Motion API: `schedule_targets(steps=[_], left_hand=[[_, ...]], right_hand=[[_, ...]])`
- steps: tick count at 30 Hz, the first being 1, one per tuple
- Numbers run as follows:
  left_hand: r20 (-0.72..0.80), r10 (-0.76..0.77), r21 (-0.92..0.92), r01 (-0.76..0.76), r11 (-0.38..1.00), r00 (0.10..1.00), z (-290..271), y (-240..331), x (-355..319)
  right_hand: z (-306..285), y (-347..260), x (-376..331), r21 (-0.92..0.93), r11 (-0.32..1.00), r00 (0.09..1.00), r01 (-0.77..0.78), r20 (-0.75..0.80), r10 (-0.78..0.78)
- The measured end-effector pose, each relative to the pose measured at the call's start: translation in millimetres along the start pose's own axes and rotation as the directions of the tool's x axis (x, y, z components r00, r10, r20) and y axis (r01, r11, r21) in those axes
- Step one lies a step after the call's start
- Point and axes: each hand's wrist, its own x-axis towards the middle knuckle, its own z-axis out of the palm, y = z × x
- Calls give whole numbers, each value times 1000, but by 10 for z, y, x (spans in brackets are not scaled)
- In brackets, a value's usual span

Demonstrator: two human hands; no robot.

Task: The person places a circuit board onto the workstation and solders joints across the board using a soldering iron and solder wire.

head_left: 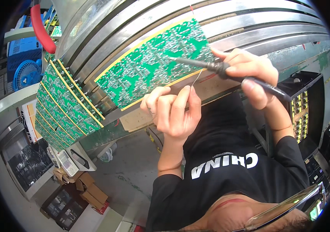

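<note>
A green circuit board (149,73) with yellow edge strips lies across metal rails, its face dense with solder joints. My right hand (252,71) grips a black-handled soldering iron (196,62), whose thin tip points left over the board. Whether the tip touches a joint cannot be made out. Pinched between the thumb and finger of my left hand (176,112) is a thin solder wire (198,77), which rises toward the board's near edge below the iron. My left hand stays just off that edge, its other fingers curled.
More green boards (62,112) stand in a row at the left. Metal rails (250,27) run behind the board. A red handle (41,29) and a blue fan (27,73) are at the upper left. A black rack (302,108) stands at the right, cardboard boxes (93,195) at the lower left.
</note>
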Motion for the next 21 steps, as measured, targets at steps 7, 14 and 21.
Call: schedule_targets(steps=[7, 14, 21], left_hand=[[-24, -3, 1, 3, 1000, 1000, -24, -84, -56], [10, 19, 1, -19, 1000, 1000, -23, -56, -33], [5, 36, -17, -35, 999, 999, 59, -23, 6]], right_hand=[[33, 3, 41, 91, 995, 998, 43, -59, -37], [-258, -232, -100, -172, 982, 993, 79, -75, -93], [-278, -359, -156, -336, 938, 996, 89, 29, -84]])
